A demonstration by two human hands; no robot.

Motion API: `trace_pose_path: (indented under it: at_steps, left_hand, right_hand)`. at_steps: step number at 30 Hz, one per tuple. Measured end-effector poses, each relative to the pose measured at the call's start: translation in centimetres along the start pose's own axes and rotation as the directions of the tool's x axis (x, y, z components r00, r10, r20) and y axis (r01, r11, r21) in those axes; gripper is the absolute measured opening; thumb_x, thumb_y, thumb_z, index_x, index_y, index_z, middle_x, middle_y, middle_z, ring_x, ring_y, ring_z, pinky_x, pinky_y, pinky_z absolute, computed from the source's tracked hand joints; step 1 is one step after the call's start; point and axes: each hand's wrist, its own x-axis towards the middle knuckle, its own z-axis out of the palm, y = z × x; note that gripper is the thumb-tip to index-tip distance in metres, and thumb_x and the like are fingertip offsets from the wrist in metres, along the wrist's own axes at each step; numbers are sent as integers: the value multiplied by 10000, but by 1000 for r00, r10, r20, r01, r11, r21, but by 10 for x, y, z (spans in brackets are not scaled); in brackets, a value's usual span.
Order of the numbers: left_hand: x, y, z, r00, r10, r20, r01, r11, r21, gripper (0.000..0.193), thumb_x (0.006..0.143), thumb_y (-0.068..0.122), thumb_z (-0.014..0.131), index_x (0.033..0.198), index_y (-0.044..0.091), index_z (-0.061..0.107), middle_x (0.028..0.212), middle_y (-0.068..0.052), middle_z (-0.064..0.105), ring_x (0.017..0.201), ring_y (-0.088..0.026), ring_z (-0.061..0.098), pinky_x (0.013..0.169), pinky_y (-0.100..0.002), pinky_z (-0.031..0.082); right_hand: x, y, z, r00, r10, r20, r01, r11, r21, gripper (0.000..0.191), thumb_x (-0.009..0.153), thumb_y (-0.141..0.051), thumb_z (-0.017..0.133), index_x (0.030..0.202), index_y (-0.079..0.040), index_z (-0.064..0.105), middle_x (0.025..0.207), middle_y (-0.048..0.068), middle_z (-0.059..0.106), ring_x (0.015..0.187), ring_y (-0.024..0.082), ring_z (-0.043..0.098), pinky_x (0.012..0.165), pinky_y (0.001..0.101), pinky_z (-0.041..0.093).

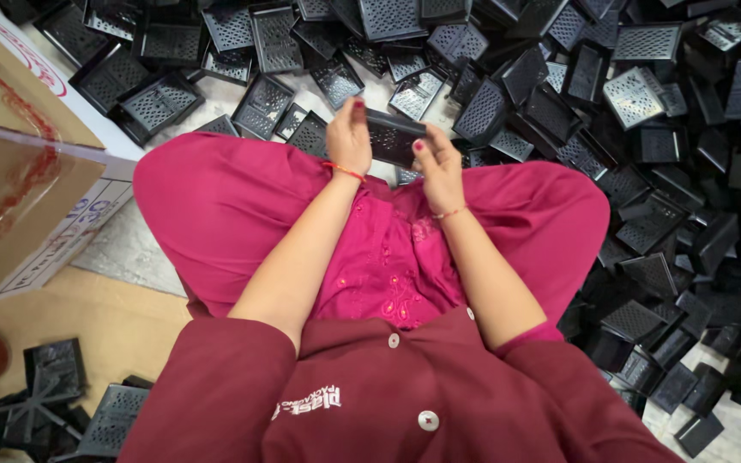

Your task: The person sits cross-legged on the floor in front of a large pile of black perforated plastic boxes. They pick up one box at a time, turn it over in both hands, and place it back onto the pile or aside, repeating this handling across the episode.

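I am seated cross-legged on the floor, and I hold one black plastic grille tray [394, 137] between both hands, just above my knees and directly in front of me. My left hand [349, 137] grips the tray's left end, fingers curled over the top edge with the thumb behind; my right hand [437, 167] pinches the right end, thumb on the upper face and fingers underneath. Neither hand is spread; both are closed onto the tray. The tray sits roughly level, its long side running across my body, and I cannot tell from this angle which face is turned up or whether anything is fitted into it. Beyond the tray, and sweeping round to its right, lies a large loose pile of identical trays [611, 129], tumbled at all angles, some perforated face up, some on edge. To the left of the tray stands an open cardboard box [27, 171], its flap raised; I cannot see what it contains. Behind and left of the tray, near my left hip, is a small stack of trays [70, 394] lying flatter and tidier than the heap. My judgement: only that small group looks dealt with, one piece is in hand, and the heap, by far the greater share, is not yet handled, so the work appears to be at an early stage.
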Motion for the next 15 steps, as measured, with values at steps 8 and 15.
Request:
trace_pose_path:
  at_steps: [8,15]
  left_hand:
    - [-16,4,1,955,63,291,-114,980,161,292,1089,331,604,987,58,619,813,-241,671,858,-441,677,674,-494,493]
    - [9,109,-155,920,367,136,-387,907,167,329,947,160,843,1199,87,643,1186,-167,682,1104,-312,690,961,-407,567]
  right_hand:
    - [3,6,8,899,-406,-166,236,768,-596,358,1160,-301,364,1098,-37,597,815,153,604,671,241,589,659,359,462]
    - [21,-28,-2,944,-330,8,284,798,-531,316,1054,-265,528,1261,-27,543,918,124,717,821,267,729,757,350,557]
